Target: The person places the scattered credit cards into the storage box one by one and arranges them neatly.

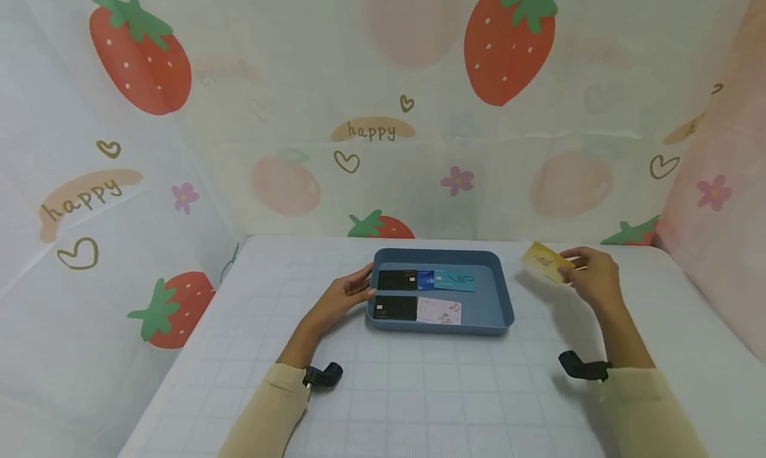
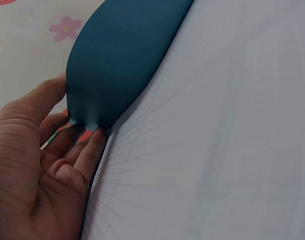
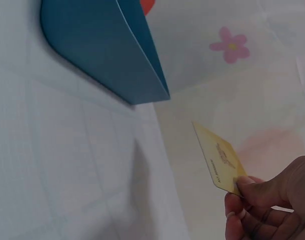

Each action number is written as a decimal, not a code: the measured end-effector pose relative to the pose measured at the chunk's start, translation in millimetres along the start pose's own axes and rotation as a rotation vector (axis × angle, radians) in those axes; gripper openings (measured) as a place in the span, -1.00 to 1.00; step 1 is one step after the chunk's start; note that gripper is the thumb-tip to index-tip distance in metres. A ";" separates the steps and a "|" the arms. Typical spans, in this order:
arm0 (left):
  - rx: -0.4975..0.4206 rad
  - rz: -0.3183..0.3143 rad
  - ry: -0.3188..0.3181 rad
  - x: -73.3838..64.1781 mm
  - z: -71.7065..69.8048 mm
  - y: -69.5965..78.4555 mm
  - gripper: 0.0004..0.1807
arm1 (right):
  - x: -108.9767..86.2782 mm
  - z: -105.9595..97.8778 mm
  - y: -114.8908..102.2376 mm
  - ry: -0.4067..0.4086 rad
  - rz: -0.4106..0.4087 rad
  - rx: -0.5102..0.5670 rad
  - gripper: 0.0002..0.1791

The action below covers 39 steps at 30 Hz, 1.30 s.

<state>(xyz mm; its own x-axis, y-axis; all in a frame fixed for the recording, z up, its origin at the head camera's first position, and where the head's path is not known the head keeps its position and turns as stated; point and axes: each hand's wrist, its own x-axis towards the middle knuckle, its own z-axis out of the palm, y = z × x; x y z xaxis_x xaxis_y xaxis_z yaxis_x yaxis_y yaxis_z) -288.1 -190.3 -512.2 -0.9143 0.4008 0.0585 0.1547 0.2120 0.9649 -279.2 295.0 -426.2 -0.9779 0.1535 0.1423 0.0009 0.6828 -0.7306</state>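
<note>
A blue tray (image 1: 485, 305) lies on the table with cards in two rows. In the back row are a black card (image 1: 395, 280), a partly covered dark blue card (image 1: 425, 280) and a light blue VIP card (image 1: 459, 280). The front row has another black card (image 1: 395, 308) beside a pale pink card (image 1: 439, 310). My left hand (image 1: 341, 300) holds the tray's left end, bent fingers against its wall (image 2: 117, 55). To the tray's right, my right hand (image 1: 595, 278) pinches a yellow card (image 3: 220, 157) between thumb and fingers, tilted above the table.
A white table (image 1: 443, 391) with a faint grid extends around the tray. Behind it and at both sides hangs a pale curtain (image 1: 509, 179) printed with strawberries, hearts and flowers. Each wrist wears a black device, the left one (image 1: 323, 376) near the table front.
</note>
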 end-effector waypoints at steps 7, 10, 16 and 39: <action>-0.012 -0.009 -0.002 -1.5 -0.2 1.8 -0.25 | -5.9 2.0 -10.7 -0.025 -0.015 0.008 -0.66; -0.010 -0.005 0.001 -2.1 -0.3 2.0 -0.25 | -8.9 2.1 -13.9 -0.038 -0.032 0.010 -0.66; -0.010 0.002 0.004 -3.3 0.4 4.0 -0.24 | -12.5 4.2 -18.3 -0.085 -0.062 0.029 -0.66; -0.026 0.002 0.003 -2.7 0.1 3.2 -0.24 | -22.4 9.9 -40.3 -0.192 -0.080 0.020 -0.68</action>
<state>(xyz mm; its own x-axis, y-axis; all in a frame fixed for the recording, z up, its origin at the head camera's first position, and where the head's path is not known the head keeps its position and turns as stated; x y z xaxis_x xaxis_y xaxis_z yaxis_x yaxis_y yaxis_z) -285.1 -190.6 -509.3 -0.9150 0.3988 0.0609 0.1468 0.1885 0.9710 -259.4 257.0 -406.5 -0.9965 -0.0413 0.0721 -0.0811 0.6724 -0.7357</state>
